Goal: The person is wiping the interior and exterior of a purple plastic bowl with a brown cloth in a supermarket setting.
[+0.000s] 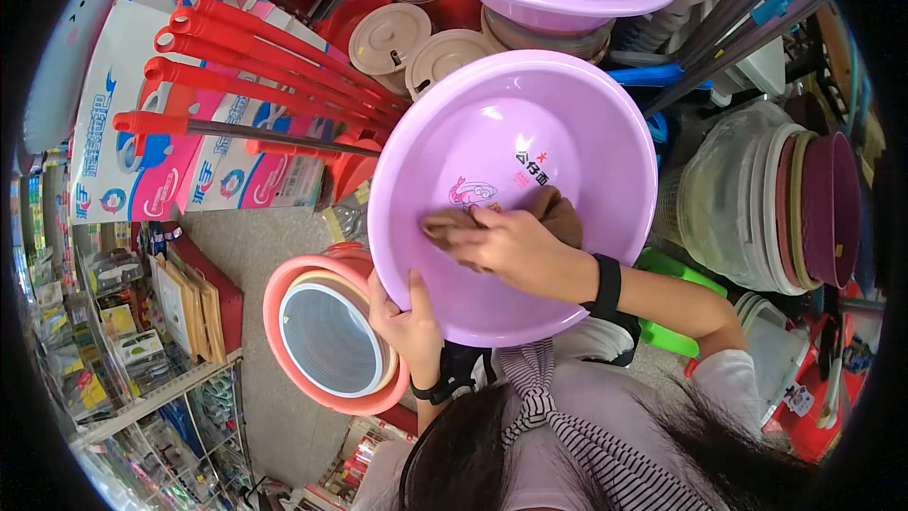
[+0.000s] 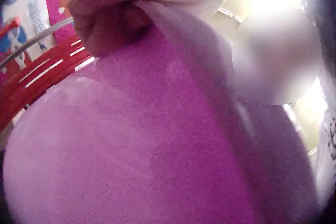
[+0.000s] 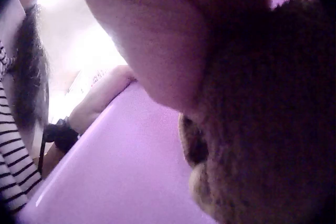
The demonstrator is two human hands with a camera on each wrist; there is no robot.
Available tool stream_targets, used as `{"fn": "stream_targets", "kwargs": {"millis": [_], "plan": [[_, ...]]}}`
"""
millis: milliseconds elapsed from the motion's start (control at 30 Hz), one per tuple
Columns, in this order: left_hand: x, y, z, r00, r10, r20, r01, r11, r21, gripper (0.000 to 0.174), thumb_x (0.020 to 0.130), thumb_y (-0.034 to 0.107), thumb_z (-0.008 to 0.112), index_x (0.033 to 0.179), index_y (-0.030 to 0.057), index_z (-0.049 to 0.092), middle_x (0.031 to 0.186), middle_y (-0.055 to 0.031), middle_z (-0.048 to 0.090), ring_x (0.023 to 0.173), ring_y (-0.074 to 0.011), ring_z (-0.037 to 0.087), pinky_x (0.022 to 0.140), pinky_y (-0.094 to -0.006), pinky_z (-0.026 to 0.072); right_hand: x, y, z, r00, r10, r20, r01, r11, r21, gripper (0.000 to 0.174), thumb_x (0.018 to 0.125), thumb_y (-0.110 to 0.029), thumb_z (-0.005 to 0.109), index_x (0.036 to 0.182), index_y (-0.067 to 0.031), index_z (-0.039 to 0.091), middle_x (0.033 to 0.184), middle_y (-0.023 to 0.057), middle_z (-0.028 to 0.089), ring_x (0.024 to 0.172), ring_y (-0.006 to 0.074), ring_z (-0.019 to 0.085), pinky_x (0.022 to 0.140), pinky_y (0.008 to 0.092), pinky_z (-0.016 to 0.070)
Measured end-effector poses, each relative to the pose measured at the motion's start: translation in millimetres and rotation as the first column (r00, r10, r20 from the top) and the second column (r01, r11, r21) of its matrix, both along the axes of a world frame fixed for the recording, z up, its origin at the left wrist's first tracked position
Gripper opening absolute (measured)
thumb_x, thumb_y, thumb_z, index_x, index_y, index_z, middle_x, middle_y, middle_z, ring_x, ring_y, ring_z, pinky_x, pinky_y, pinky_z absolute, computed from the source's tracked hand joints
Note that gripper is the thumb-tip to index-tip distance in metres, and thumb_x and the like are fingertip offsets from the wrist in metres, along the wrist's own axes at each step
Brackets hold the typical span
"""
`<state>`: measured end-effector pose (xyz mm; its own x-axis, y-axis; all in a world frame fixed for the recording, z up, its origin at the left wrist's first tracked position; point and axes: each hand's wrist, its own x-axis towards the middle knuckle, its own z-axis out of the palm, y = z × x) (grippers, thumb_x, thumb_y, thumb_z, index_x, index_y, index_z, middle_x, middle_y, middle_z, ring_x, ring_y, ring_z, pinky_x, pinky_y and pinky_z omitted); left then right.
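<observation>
A white top (image 1: 733, 380) shows — with black wristbands (image 1: 607, 286) and a knotted striped scarf (image 1: 605, 445).

A housewares shop, with stacked basins (image 1: 324, 326), bundled mop handles (image 1: 274, 66) and packed shelves (image 1: 123, 341).

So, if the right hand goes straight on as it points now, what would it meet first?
With the brown cloth under it, the right hand would probably meet the inner wall of the purple basin first, towards the red poles; depth is unclear.
</observation>
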<state>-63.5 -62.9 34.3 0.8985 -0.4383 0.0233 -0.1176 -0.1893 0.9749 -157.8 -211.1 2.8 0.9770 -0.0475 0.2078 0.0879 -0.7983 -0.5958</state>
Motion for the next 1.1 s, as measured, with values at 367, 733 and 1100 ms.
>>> {"fn": "stream_targets", "kwargs": {"millis": [367, 733, 1100], "plan": [[9, 5, -3, 0.998, -0.026, -0.049, 0.024, 0.999, -0.038, 0.025, 0.088, -0.001, 0.057, 0.112, -0.0071, 0.053, 0.095, -0.0096, 0.063, 0.083, -0.0122, 0.06, 0.076, -0.0237, 0.0464, -14, 10, -13, 0.958, -0.024, -0.286, -0.025, 0.985, -0.168, 0.016, 0.069, -0.006, 0.061, 0.084, -0.007, 0.066, 0.078, 0.008, 0.065, 0.081, 0.0259, 0.06, 0.065, 0.0361, 0.0501], [21, 16, -10, 0.985, -0.144, 0.096, 0.12, 0.968, 0.221, 0.027, 0.089, 0.007, 0.06, 0.113, -0.0021, 0.049, 0.096, -0.0089, 0.06, 0.086, -0.0133, 0.058, 0.078, -0.0272, 0.0457, -33, -31, 11, 0.913, -0.164, -0.373, 0.093, 0.975, -0.203, 0.012, 0.068, -0.008, 0.064, 0.079, -0.0081, 0.059, 0.077, 0.0051, 0.063, 0.077, 0.0283, 0.059, 0.058, 0.0403, 0.0471], [-4, 5, 5, 0.971, -0.165, -0.172, 0.164, 0.986, -0.019, 0.023, 0.082, -0.005, 0.059, 0.1, -0.0004, 0.046, 0.09, -0.0055, 0.056, 0.079, -0.0094, 0.054, 0.075, -0.0237, 0.0441, -5, -39, -6, 0.823, -0.543, -0.164, 0.433, 0.788, -0.438, 0.038, 0.062, -0.002, 0.066, 0.098, 0.0017, 0.056, 0.095, 0.0168, 0.06, 0.078, 0.028, 0.064, 0.059, 0.0356, 0.0521]]}}
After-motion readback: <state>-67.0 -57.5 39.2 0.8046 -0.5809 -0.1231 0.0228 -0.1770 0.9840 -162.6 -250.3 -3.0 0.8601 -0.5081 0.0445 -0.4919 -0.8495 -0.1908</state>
